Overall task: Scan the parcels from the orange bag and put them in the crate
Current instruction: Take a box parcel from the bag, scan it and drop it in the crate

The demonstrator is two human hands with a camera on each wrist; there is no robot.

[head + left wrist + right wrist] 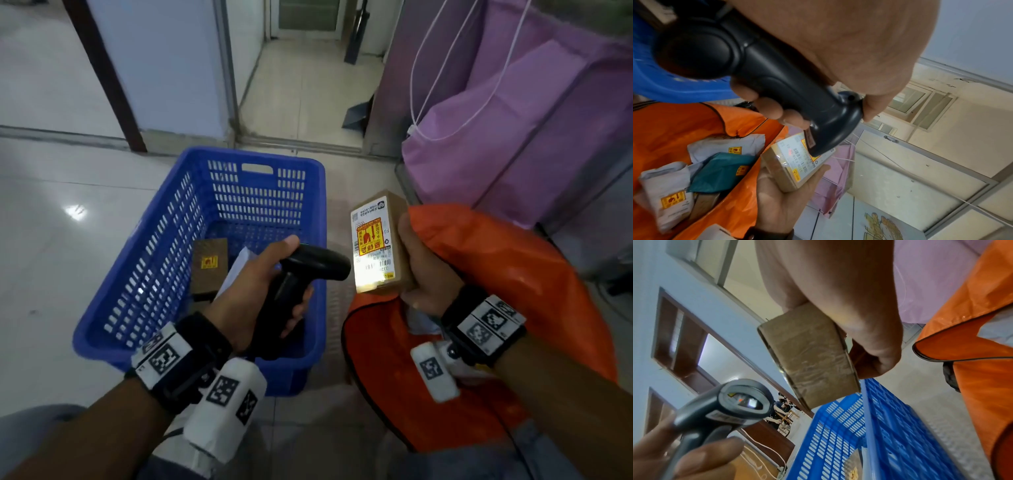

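My left hand [263, 284] grips a black barcode scanner [308, 270] over the blue crate [161, 240], its head aimed right at a small brown cardboard parcel [376, 246]. My right hand [421, 267] holds that parcel upright above the orange bag [513, 291], label side facing the scanner; a bright patch of light falls on the label's lower part. In the left wrist view the scanner [766, 78] sits just above the parcel's label [797, 159]. Inside the crate lie a brown box [209, 265] and a white parcel [239, 267]. The orange bag [663, 129] holds several white and teal parcels.
A purple fabric bag [513, 137] with white cords stands at the back right, behind the orange bag. Pale tiled floor [51, 222] surrounds the crate. A doorway and corridor open straight ahead. People sit far off in the right wrist view [781, 412].
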